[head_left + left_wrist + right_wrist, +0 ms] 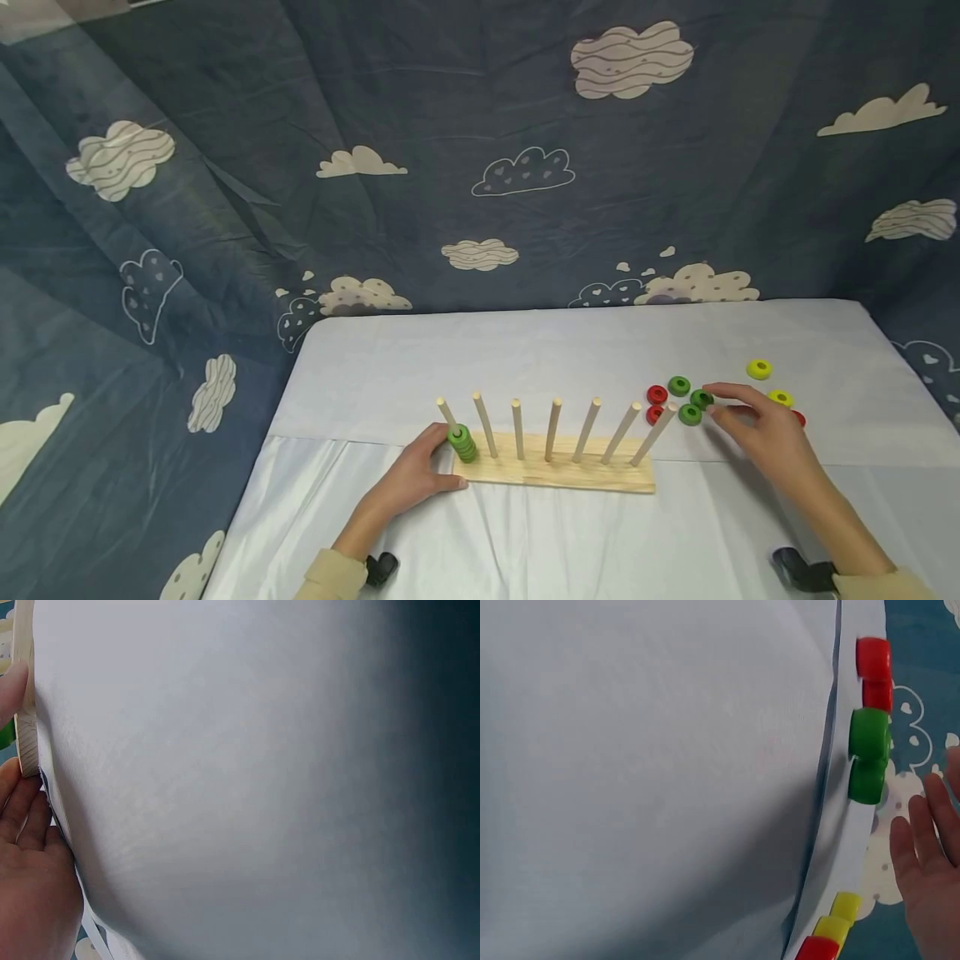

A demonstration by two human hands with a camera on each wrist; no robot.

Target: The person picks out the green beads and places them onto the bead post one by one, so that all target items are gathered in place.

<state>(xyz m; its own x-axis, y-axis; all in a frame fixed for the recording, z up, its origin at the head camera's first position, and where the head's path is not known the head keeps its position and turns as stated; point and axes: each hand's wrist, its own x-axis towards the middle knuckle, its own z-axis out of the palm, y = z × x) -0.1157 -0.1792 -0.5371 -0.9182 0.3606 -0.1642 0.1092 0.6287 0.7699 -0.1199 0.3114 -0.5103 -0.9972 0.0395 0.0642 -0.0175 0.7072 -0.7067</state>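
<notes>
A wooden peg board (588, 475) with several upright pegs lies on the white cloth. Green rings (462, 446) are stacked on its leftmost peg. My left hand (415, 472) holds the board's left end, thumb along the front edge and fingers behind. In the left wrist view, the thumb and fingers show around the end of the board (27, 742). My right hand (765, 425) reaches over loose rings, thumb and index finger spread beside a green ring (702, 399). In the right wrist view its fingers are extended above the green rings (868, 735).
Left of the right hand lie two red rings (657, 395) and two more green rings (679, 386). Two yellow rings (759, 369) and another red ring (800, 418) lie beyond and beside that hand. A dark cloud-patterned curtain (450, 208) hangs behind the table.
</notes>
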